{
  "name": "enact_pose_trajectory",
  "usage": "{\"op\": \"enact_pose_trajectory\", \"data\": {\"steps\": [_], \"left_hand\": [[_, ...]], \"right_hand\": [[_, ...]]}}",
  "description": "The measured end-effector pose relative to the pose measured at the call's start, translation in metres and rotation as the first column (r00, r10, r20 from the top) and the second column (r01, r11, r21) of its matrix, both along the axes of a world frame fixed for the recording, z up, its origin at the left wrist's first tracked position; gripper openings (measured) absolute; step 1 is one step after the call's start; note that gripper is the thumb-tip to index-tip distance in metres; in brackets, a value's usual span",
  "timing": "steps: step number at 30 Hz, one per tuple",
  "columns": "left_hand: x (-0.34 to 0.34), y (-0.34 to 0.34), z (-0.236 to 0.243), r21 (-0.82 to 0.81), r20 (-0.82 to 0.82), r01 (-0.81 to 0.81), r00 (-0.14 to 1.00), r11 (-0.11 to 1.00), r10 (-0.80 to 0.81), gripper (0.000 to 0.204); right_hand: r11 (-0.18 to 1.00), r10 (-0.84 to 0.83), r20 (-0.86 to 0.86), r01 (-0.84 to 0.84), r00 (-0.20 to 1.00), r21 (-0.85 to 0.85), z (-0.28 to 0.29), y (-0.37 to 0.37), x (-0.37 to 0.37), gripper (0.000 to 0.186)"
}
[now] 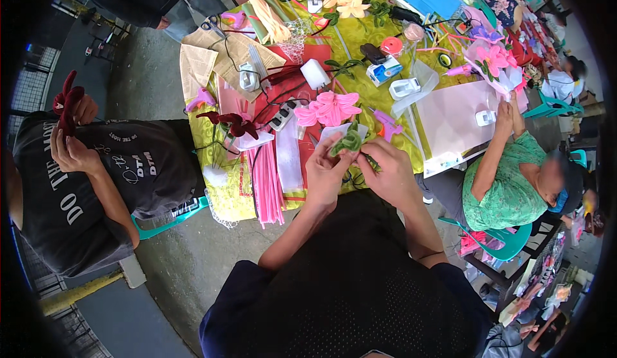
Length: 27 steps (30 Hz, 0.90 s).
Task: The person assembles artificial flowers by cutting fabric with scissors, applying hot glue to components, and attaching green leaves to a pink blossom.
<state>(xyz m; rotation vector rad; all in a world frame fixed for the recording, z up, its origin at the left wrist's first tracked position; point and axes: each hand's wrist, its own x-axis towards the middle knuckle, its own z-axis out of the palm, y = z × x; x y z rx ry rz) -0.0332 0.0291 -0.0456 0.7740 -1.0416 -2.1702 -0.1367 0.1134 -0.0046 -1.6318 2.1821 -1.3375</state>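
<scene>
A green fuzzy leaf piece (349, 141), looped like bent pipe cleaner, is held up over the table's near edge. My left hand (326, 168) pinches it from the left. My right hand (391, 173) is closed at its right side, thumb and forefinger together on a dark green part of it. Just beyond my hands lies a pink fuzzy flower (329, 108). To the right of that flower rests a purple glue gun (387, 125). On the left, a bundle of pink pipe cleaners (267, 187) hangs over the near edge beside a white strip (289, 159).
The yellow cloth-covered table (228, 200) also bears a power strip (283, 116), a dark red flower (234, 124), scissors (214, 27) and a pink sheet (450, 123). One person (96, 171) sits at left holding dark red petals; another in green (511, 181) at right holds pink flowers.
</scene>
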Motion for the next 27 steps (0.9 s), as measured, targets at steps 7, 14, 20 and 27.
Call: {"op": "enact_pose_trajectory", "data": {"steps": [7, 14, 20, 27], "left_hand": [[0.0, 0.0, 0.007, -0.056, -0.047, -0.14, 0.989, 0.989, 0.137, 0.048], [0.006, -0.007, 0.003, -0.187, -0.041, -0.08, 0.996, 0.979, 0.074, 0.046], [0.012, -0.025, 0.0, -0.318, 0.021, 0.146, 0.989, 0.937, -0.147, 0.044], [0.015, -0.032, 0.003, -0.24, 0.103, 0.31, 0.951, 0.92, -0.293, 0.04]], "right_hand": [[0.999, -0.015, -0.121, 0.01, 0.993, -0.042, -0.003, -0.008, 0.009, 0.012], [0.992, 0.124, 0.318, -0.111, 0.94, -0.06, -0.006, -0.011, -0.008, 0.012], [0.959, 0.191, 0.607, -0.279, 0.771, 0.053, -0.024, -0.005, -0.024, 0.014], [0.949, 0.226, 0.453, -0.3, 0.862, 0.099, -0.013, -0.003, -0.026, 0.014]]}}
